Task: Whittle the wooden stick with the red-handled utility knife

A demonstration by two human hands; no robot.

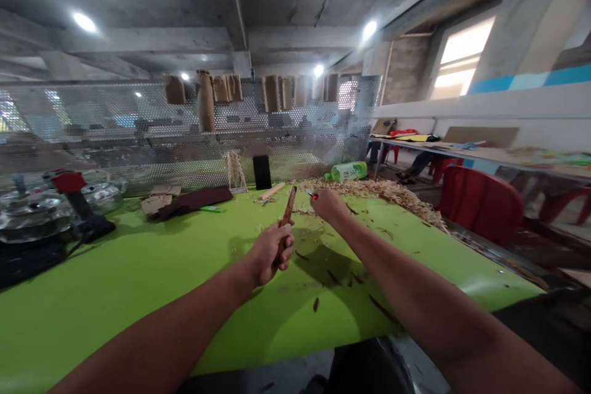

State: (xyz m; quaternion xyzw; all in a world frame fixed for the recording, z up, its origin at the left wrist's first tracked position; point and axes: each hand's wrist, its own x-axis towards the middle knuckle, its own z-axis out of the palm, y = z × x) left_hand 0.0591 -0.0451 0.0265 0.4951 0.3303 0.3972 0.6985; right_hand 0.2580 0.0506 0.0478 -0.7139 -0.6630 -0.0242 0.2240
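Brown wooden stick (289,208), tilted in left hand (271,252), red-gripped knife (311,194) in right hand (329,207)

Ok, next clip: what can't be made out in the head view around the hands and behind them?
- Right hand: its fingers cover most of the small red-handled tool; the blade is too small to tell.
- Left hand: its grip hides the lower part of the wooden piece.
- Perforated metal screen: blurs whatever lies behind it.
- Dark upright slab: too dark to identify.
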